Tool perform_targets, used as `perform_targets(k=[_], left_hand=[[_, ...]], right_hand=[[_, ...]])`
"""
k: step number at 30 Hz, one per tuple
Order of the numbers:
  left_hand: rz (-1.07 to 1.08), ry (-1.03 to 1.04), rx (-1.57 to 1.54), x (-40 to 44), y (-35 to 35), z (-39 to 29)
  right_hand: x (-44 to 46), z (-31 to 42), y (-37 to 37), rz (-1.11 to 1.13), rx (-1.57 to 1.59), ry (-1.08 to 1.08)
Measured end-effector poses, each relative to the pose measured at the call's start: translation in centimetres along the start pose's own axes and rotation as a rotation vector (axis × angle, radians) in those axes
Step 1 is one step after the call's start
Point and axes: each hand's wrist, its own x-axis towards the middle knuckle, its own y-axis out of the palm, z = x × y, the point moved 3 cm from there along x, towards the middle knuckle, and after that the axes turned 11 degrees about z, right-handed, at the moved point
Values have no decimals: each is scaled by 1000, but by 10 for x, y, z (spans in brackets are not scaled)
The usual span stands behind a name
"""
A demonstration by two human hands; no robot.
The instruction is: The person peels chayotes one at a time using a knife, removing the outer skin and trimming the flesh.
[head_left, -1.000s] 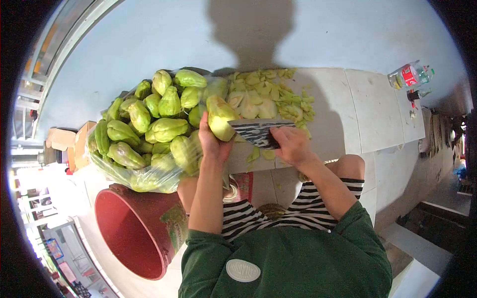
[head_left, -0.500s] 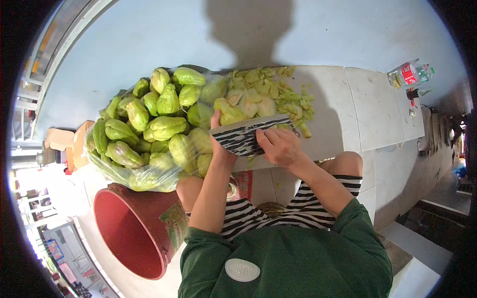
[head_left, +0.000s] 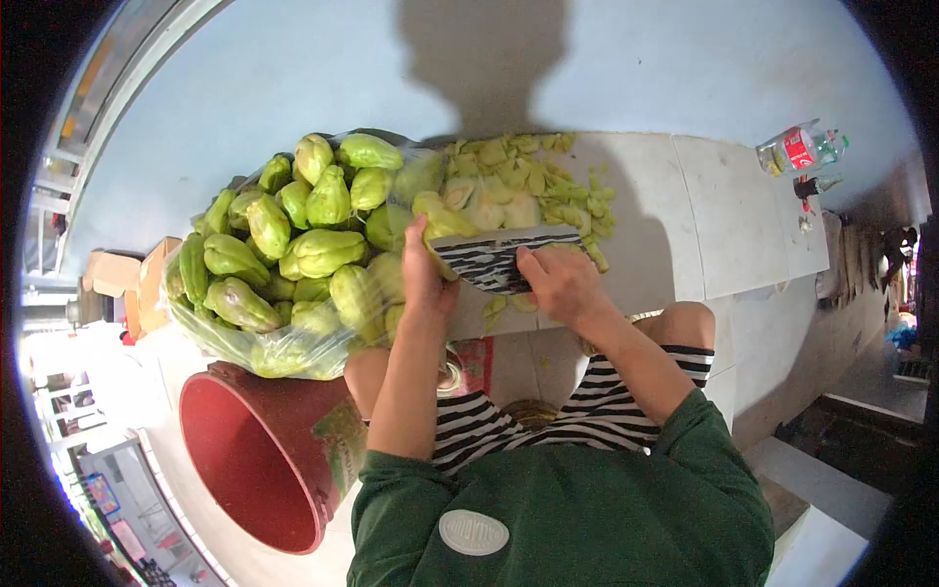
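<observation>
The left hand (head_left: 427, 279) is clamped around 1 green fruit (head_left: 427, 204), held over the bench (head_left: 641, 245) toward its near edge. The right hand (head_left: 565, 284) grips a striped knife (head_left: 494, 262), whose blade hides part of that fruit. Peelings (head_left: 570, 202) lie along the far edge. Other green fruits (head_left: 325, 254) fill a clear bag (head_left: 315, 358) at the left end; 1 red-labelled bottle (head_left: 800, 149) stands near the far right corner.

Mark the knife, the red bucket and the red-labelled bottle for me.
Knife (head_left: 477, 262): head view, middle of the striped blade.
Red bucket (head_left: 298, 416): head view, outer side wall.
Red-labelled bottle (head_left: 800, 149): head view, on the red label.
</observation>
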Motion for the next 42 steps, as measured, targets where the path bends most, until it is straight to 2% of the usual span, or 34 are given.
perform_targets(k=[3, 5, 8, 15, 18, 20, 26, 28, 31, 34, 36, 39, 41, 42], left_hand=[[46, -45, 35, -1, -1, 10], [82, -53, 64, -2, -1, 13], [7, 15, 121, -3, -1, 2], [171, 11, 139, -5, -3, 10], [162, 39, 192, -11, 3, 11], [147, 63, 236, -14, 9, 6], [168, 10, 212, -23, 9, 9], [209, -17, 325, -20, 5, 7], [223, 13, 267, -20, 1, 5], [317, 54, 315, -25, 5, 3], [256, 7, 328, -26, 4, 7], [224, -14, 341, -26, 15, 6], [223, 4, 330, -27, 16, 4], [158, -9, 254, -26, 12, 3]], right_hand=[[-1, 8, -7, -65, 50, -5], [-7, -5, -3, -20, 71, 22], [-9, -13, -2, 28, 95, 43], [-12, 4, -21, -11, 160, -17], [-11, -11, -10, 44, 187, 81], [-10, -12, -13, 56, 184, 71], [-11, -20, -1, 47, 181, 126], [-7, -26, 1, 48, 196, 178], [-5, -15, -9, 111, 195, 109], [-3, -9, -13, 20, 224, 18], [3, -33, 7, 55, 206, 209], [6, -37, 7, 151, 160, 343], [3, -38, 7, 168, 210, 335], [1, -37, 8, 189, 267, 331]])
